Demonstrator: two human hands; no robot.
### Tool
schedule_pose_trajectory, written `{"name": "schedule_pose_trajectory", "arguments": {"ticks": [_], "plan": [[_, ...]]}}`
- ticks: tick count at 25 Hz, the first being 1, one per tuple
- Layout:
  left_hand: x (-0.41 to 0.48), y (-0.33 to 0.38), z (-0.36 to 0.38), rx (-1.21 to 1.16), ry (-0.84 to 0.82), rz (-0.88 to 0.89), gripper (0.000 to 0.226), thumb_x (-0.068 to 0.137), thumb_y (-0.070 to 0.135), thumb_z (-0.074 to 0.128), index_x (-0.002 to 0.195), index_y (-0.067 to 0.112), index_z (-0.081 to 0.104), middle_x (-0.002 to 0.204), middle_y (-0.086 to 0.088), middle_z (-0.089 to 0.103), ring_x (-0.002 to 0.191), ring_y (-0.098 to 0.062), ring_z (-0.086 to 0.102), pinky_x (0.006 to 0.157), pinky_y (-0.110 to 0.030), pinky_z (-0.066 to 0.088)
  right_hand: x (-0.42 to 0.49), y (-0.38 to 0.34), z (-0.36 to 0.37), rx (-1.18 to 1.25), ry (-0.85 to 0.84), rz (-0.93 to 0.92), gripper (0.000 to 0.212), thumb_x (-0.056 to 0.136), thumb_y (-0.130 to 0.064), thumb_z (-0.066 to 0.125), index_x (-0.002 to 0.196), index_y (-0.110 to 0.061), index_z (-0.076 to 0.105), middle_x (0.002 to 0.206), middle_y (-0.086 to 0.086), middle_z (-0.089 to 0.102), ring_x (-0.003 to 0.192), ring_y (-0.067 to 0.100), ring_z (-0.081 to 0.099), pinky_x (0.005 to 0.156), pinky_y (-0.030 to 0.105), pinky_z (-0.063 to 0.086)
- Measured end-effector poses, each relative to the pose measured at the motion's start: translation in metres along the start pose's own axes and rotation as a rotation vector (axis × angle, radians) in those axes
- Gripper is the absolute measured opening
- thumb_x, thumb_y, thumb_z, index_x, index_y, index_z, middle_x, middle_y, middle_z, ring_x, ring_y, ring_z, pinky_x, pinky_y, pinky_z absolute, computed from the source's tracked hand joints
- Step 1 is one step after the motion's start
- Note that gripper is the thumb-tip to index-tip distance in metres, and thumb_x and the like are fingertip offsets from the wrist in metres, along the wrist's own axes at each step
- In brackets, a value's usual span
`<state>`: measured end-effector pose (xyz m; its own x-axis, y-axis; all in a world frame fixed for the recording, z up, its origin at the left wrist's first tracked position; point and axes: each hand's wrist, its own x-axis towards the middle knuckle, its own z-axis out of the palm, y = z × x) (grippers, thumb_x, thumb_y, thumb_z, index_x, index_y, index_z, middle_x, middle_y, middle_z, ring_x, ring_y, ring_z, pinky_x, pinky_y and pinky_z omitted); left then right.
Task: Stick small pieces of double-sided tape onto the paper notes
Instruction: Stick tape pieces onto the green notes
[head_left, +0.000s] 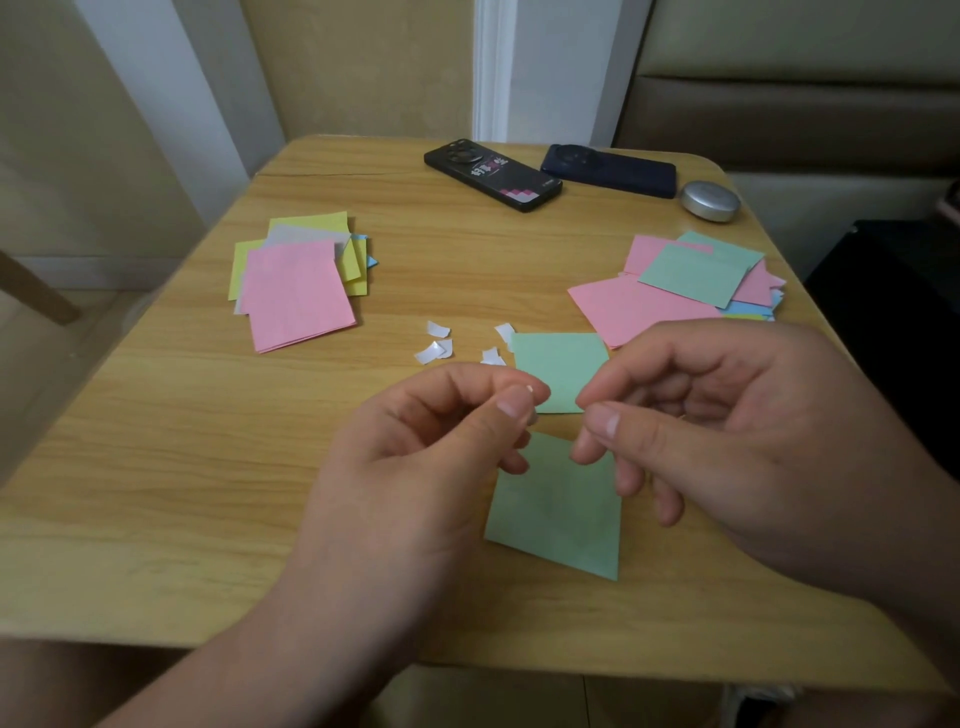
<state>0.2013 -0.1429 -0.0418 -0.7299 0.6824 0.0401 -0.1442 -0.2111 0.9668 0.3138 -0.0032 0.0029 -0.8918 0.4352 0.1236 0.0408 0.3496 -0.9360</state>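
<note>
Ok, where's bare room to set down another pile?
Free: the table near-left, in front of the left pile; between left pile and right pile, before the black phone. Crowded: around left hand, right hand, green notes, scraps.

L hand (415, 457) & R hand (727, 431) bare, nails (511, 406) short.

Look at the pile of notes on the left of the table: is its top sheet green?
No: the top sheet there is pink, with yellow sheets beneath it.

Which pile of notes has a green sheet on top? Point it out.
The right-hand pile, near the silver case. Its top sheet is green; the left pile is topped with pink.
</note>
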Motion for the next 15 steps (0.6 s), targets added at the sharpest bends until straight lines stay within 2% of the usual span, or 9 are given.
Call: {"name": "schedule_pose_trajectory", "arguments": {"ticks": [2, 6, 8, 11, 13, 15], "plan": [[0.0, 0.001, 0.0, 0.019, 0.003, 0.02, 0.021, 0.069, 0.033, 0.073, 0.08, 0.016, 0.078, 0.068, -0.001, 0.065, 0.068, -0.018, 0.056, 0.076, -0.037, 0.043, 0.0, 0.0, 0.001, 0.006, -0.001, -0.006, 0.005, 0.075, -0.014, 0.069, 0.078, -0.015, 0.074, 0.071, 0.007, 0.074, 0.052, 0.014, 0.064, 0.043, 0.017, 0.047], [-0.003, 0.004, 0.0, 0.09, -0.028, 0.08, 0.003, 0.075, 0.021, 0.074, 0.075, 0.019, 0.077, 0.064, 0.002, 0.065, 0.062, -0.011, 0.054, 0.062, -0.018, 0.044, -0.001, 0.0, 0.001, -0.012, -0.016, -0.007, 0.007, 0.078, -0.009, 0.072, 0.079, -0.015, 0.074, 0.071, 0.007, 0.074, 0.053, 0.014, 0.065, 0.044, 0.016, 0.047], [-0.005, 0.005, 0.001, 0.093, -0.044, 0.114, 0.007, 0.077, 0.017, 0.073, 0.072, 0.02, 0.076, 0.065, 0.003, 0.065, 0.061, -0.008, 0.055, 0.06, -0.014, 0.043, -0.001, -0.001, 0.002, -0.015, -0.026, -0.002, 0.011, 0.082, -0.003, 0.075, 0.078, -0.014, 0.074, 0.071, 0.008, 0.073, 0.053, 0.013, 0.064, 0.044, 0.016, 0.047], [-0.007, 0.007, 0.005, 0.108, -0.063, 0.179, 0.009, 0.078, 0.019, 0.073, 0.069, 0.018, 0.075, 0.067, 0.004, 0.067, 0.067, -0.004, 0.06, 0.064, -0.013, 0.046, -0.001, -0.004, 0.004, -0.014, 0.003, 0.029, 0.012, 0.081, -0.003, 0.074, 0.074, -0.013, 0.074, 0.063, 0.009, 0.07, 0.047, 0.008, 0.061, 0.041, 0.013, 0.043], [-0.007, 0.005, 0.005, 0.135, -0.039, 0.194, 0.011, 0.08, 0.023, 0.074, 0.07, 0.018, 0.075, 0.07, 0.006, 0.067, 0.07, -0.006, 0.06, 0.067, -0.014, 0.046, -0.003, -0.006, 0.008, 0.018, 0.04, 0.082, 0.014, 0.081, -0.012, 0.079, 0.069, -0.012, 0.072, 0.053, 0.008, 0.065, 0.039, 0.004, 0.053, 0.039, 0.01, 0.037], [-0.004, 0.001, 0.003, 0.129, -0.062, 0.2, 0.016, 0.086, 0.033, 0.067, 0.082, 0.023, 0.078, 0.085, 0.003, 0.07, 0.082, -0.014, 0.062, 0.074, -0.025, 0.048, -0.006, -0.009, 0.012, 0.06, 0.031, 0.137, 0.015, 0.076, -0.027, 0.072, 0.069, -0.014, 0.072, 0.048, 0.008, 0.063, 0.036, 0.004, 0.047, 0.039, 0.009, 0.034]]}}
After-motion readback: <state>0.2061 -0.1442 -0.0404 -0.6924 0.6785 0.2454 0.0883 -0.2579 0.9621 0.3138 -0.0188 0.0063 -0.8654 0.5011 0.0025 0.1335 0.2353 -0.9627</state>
